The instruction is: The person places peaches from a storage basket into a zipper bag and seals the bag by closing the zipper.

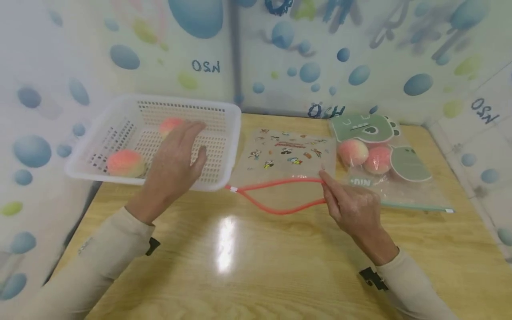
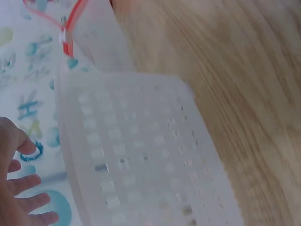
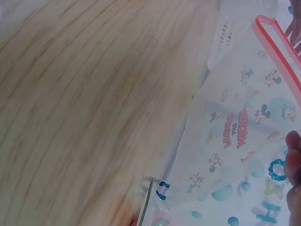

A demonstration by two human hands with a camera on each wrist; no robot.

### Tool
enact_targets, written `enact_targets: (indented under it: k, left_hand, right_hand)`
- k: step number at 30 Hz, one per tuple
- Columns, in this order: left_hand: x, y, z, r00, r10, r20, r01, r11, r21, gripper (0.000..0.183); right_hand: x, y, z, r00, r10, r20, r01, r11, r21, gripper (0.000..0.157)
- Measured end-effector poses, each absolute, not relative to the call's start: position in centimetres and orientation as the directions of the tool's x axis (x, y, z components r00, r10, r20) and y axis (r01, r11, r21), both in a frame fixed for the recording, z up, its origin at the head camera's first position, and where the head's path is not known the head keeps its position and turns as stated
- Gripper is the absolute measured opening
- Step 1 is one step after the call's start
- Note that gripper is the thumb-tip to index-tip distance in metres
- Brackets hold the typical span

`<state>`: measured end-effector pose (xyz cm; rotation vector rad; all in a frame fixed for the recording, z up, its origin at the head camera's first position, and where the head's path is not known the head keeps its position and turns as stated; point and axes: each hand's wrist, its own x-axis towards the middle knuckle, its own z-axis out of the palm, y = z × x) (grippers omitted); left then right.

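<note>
Zip bag (image 1: pixel 286 155), cartoon-printed: lay on the table (image 1: pixel 280 266) just left of the right hand (image 1: pixel 354 206), with its printed panel stretching away beyond the fingers. Was gripped by that hand at the right end of the red strips (image 1: pixel 276 212), with index finger extended at the edge, presumably to hold the mouth parted; gaped between that grip and the white slider (image 1: pixel 234 189), near the corner of the basket (image 1: pixel 231 146). Showed that basket under the left hand (image 1: pixel 178 155), probably set on this side for easy reach. Included within it a far peach (image 1: pixel 170 126), partly covered by the left hand, and a near peach (image 1: pixel 126 163) to the left of the same hand. Depicted the left hand as released, with fingers loosely extended and nothing in their grasp; could not tell whether touching the far peach. Showed also, just beyond and to the right of the right hand, a green-printed bag (image 1: pixel 411 164) holding two bagged peaches (image 1: pixel 353 152); appeared placed aside to leave room between the hands.
</note>
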<state>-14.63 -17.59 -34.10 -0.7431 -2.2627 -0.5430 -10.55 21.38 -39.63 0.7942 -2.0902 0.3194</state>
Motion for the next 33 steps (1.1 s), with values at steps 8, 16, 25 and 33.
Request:
enact_targets:
  k: [8,16,25,33]
  left_hand:
    - [-16.0,-21.8,-33.4,-0.912,0.106,0.395,0.260,0.897,0.358,0.072]
    - [-16.8,-26.3,-34.1,-1.000,-0.010,0.024,-0.001,0.945,0.326,0.090]
    - [-17.2,-29.5,-34.6,-0.979,-0.045,-0.198,-0.103,0.950,0.293,0.083]
    - [-17.6,-30.6,-34.1,-0.954,-0.004,-0.299,-0.075,0.971,0.226,0.045]
  right_hand:
    - [-10.8,21.7,-39.7,-0.429,-0.415,0.802,-0.636,0.770,0.058,0.038]
    - [-10.5,22.1,-39.8,-0.441,-0.417,0.795,-0.638,0.769,0.049,0.043]
    - [-10.4,22.3,-40.1,-0.465,-0.419,0.780,-0.632,0.774,0.039,0.042]
    - [-10.1,22.5,-40.3,-0.486,-0.402,0.776,-0.620,0.785,0.018,0.043]
